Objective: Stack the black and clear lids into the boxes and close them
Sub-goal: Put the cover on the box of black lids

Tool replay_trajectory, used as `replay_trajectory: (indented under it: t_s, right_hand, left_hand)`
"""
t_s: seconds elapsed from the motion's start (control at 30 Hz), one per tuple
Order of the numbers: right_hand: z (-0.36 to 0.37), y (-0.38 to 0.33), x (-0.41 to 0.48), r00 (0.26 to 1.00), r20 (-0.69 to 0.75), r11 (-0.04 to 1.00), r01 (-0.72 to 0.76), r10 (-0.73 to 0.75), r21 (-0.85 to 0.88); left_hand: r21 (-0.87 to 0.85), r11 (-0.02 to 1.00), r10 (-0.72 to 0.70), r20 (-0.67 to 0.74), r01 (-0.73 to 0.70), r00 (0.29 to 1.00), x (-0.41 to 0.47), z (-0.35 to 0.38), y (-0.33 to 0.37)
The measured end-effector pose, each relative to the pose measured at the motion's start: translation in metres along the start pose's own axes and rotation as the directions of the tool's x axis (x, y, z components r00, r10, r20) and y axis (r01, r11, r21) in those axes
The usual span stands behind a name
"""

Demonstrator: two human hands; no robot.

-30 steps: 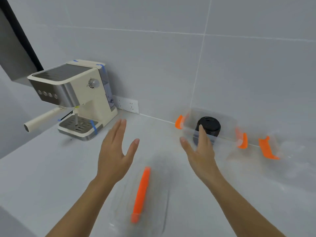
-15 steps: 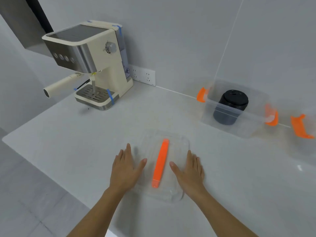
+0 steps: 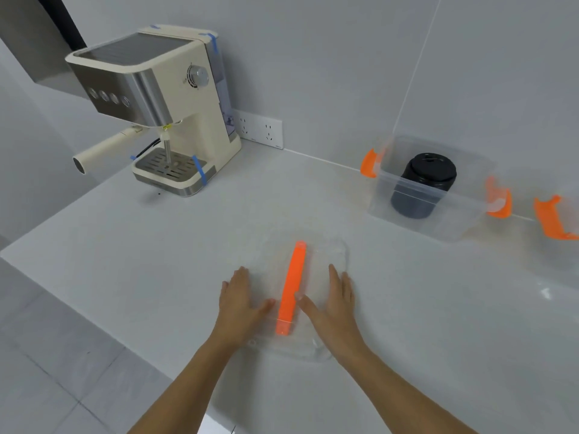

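Observation:
A clear box cover (image 3: 326, 258) with an orange handle strip (image 3: 290, 288) lies flat on the white counter near its front edge. My left hand (image 3: 239, 300) rests flat on the cover's left side, and my right hand (image 3: 332, 303) lies flat on its right side; both thumbs point toward the orange strip. At the back right stands an open clear box (image 3: 435, 217) with orange clips, holding a stack of black lids (image 3: 423, 183). A second clear box with an orange clip (image 3: 551, 217) is cut off at the right edge.
A cream and steel espresso machine (image 3: 163, 104) stands at the back left beside a wall socket (image 3: 260, 130). The counter's front edge (image 3: 94, 321) drops to a tiled floor at the lower left. Tiled walls close the back.
Both hands dropped from mid-air onto the clear cover and now press a little closer to the orange strip. The view tilted down and nearer to the counter.

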State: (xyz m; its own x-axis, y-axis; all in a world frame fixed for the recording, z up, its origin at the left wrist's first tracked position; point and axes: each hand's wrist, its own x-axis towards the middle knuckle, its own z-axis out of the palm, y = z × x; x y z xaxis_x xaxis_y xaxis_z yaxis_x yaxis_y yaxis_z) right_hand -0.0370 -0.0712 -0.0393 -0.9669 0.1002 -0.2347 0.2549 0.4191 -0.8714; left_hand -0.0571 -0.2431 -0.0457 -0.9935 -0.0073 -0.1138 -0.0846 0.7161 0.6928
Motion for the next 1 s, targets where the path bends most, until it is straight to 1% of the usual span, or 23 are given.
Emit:
replay_trajectory:
  t_s: [0.03, 0.07, 0.1, 0.17, 0.23, 0.33, 0.4, 0.47, 0.53, 0.63, 0.7, 0.73, 0.8, 0.9, 0.93, 1.0]
  right_hand:
    - [-0.003, -0.003, -0.001, 1.000, 0.002, 0.998, 0.018, -0.019, 0.065]
    - [-0.007, -0.008, 0.000, 0.999, -0.014, 0.992, 0.047, -0.046, 0.115]
    - [-0.011, -0.012, 0.002, 0.997, -0.038, 0.985, 0.073, -0.067, 0.157]
    - [-0.025, -0.025, 0.008, 0.991, -0.102, 0.964, 0.110, -0.088, 0.243]
    - [-0.043, -0.038, 0.015, 0.981, -0.167, 0.944, 0.142, -0.095, 0.298]
    - [-0.077, -0.058, 0.024, 0.944, -0.303, 0.931, 0.223, -0.133, 0.288]
    - [-0.104, -0.072, 0.029, 0.902, -0.403, 0.912, 0.286, -0.154, 0.293]
    - [-0.132, -0.086, 0.034, 0.871, -0.459, 0.895, 0.336, -0.177, 0.292]
    - [-0.159, -0.100, 0.036, 0.882, -0.425, 0.908, 0.333, -0.204, 0.255]
    - [-0.187, -0.112, 0.036, 0.937, -0.279, 0.924, 0.285, -0.212, 0.255]
    - [-0.200, -0.115, 0.034, 0.955, -0.201, 0.921, 0.269, -0.218, 0.281]
    - [-0.206, -0.115, 0.032, 0.956, -0.186, 0.925, 0.272, -0.228, 0.266]
    - [-0.216, -0.112, 0.028, 0.947, -0.215, 0.921, 0.290, -0.237, 0.261]
    - [-0.230, -0.110, 0.020, 0.923, -0.294, 0.871, 0.347, -0.250, 0.348]
    - [-0.234, -0.111, 0.018, 0.911, -0.316, 0.855, 0.374, -0.266, 0.359]
    - [-0.242, -0.111, 0.015, 0.879, -0.364, 0.824, 0.437, -0.306, 0.361]
  left_hand:
    - [-0.129, 0.992, 0.011, -0.019, -0.013, 1.000, -0.001, -0.006, 0.005]
    - [-0.220, 0.975, 0.014, -0.045, -0.023, 0.999, 0.000, -0.012, 0.013]
    - [-0.259, 0.965, 0.014, -0.079, -0.034, 0.997, 0.002, -0.019, 0.019]
    - [-0.256, 0.963, 0.042, -0.161, -0.083, 0.986, 0.011, -0.032, 0.032]
    - [-0.249, 0.960, 0.077, -0.208, -0.129, 0.975, 0.023, -0.047, 0.046]
    - [-0.268, 0.947, 0.128, -0.183, -0.174, 0.975, 0.037, -0.071, 0.068]
    - [-0.243, 0.943, 0.202, -0.125, -0.228, 0.971, 0.043, -0.085, 0.083]
    - [-0.230, 0.933, 0.271, -0.055, -0.276, 0.961, 0.048, -0.095, 0.097]
    - [-0.207, 0.926, 0.323, 0.006, -0.315, 0.946, 0.053, -0.101, 0.111]
    - [-0.185, 0.915, 0.378, 0.086, -0.358, 0.922, 0.059, -0.103, 0.134]
    - [-0.189, 0.900, 0.417, 0.120, -0.392, 0.901, 0.063, -0.101, 0.147]
    - [-0.185, 0.892, 0.438, 0.127, -0.413, 0.890, 0.065, -0.099, 0.153]
    - [-0.168, 0.873, 0.480, 0.130, -0.457, 0.868, 0.067, -0.096, 0.164]
    - [-0.178, 0.839, 0.537, 0.117, -0.515, 0.835, 0.070, -0.090, 0.179]
    - [-0.200, 0.822, 0.560, 0.106, -0.534, 0.822, 0.069, -0.089, 0.185]
    - [-0.321, 0.768, 0.603, 0.067, -0.555, 0.795, 0.070, -0.091, 0.198]
